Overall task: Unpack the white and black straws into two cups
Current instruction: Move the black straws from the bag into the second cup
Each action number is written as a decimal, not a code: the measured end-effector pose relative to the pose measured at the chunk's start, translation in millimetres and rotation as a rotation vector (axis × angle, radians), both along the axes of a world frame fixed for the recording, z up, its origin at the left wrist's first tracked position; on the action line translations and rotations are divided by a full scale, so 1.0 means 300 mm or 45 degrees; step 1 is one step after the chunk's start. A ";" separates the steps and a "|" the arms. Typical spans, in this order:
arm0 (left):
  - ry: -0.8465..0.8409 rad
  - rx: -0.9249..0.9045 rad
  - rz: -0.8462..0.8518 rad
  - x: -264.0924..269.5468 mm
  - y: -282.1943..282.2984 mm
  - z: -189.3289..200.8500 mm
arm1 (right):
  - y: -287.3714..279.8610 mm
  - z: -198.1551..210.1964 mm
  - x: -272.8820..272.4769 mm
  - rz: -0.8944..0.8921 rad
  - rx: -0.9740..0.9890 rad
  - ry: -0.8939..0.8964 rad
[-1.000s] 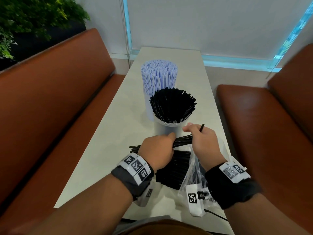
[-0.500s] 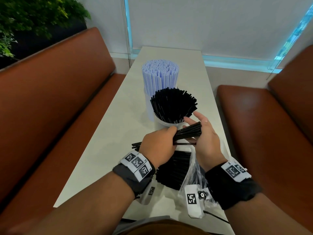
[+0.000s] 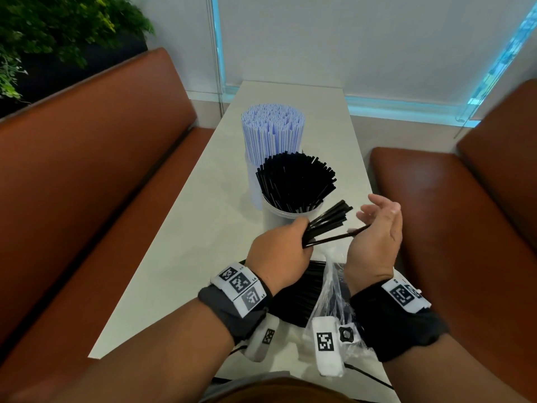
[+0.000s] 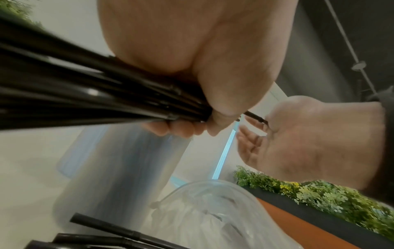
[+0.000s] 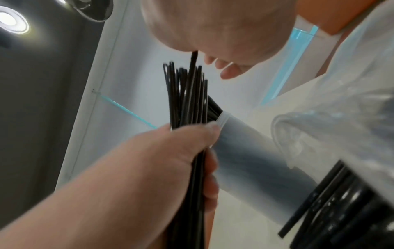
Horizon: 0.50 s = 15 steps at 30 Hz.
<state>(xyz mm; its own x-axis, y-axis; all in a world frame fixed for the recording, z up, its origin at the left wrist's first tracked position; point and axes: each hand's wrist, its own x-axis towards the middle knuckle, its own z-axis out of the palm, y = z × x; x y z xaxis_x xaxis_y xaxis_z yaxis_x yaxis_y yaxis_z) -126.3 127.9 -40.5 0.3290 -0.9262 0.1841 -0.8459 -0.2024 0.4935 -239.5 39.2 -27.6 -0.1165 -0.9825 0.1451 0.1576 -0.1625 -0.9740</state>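
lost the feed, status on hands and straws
Left hand grips black straw bundle. Right hand open at its tips. Black-straw cup just ahead, path clear.

Black straws [image 3: 325, 225]: smooth plastic with a slight gloss; highlights run along the shafts in the left wrist view. White straws [image 3: 273, 126]: matt, pale, finely striped; paper or plastic cannot be told. Cup [image 3: 286, 218] holding black straws: translucent, frosted plastic with a smooth wall. Bag [image 3: 329, 289]: thin clear plastic film, crinkled and glossy. Counter [image 3: 203, 228]: smooth, matt, off-white surface. Benches [image 3: 87, 175]: brown leather-like upholstery, smooth with a soft sheen. Wrist bands [image 3: 232, 309]: dark matt cloth carrying white printed marker labels.
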 end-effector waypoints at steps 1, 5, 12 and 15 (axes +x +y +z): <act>0.023 0.008 0.016 0.008 0.004 0.002 | -0.002 -0.002 -0.007 -0.003 -0.030 0.047; 0.030 0.043 0.104 0.039 0.007 0.012 | -0.007 -0.032 -0.021 0.112 -0.038 0.239; -0.092 0.055 0.006 0.024 -0.003 0.007 | 0.007 -0.049 -0.004 0.260 -0.037 0.301; -0.211 0.040 -0.065 0.052 0.008 -0.002 | -0.012 -0.020 -0.029 0.154 -0.043 0.263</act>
<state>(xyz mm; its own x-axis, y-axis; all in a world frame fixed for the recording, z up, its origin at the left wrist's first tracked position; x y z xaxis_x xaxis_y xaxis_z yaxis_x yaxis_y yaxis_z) -110.8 130.2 -41.1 0.2492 -0.9470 0.2027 -0.9246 -0.1704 0.3407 -248.3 35.6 -33.7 0.0370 -0.9818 0.1865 -0.0245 -0.1874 -0.9820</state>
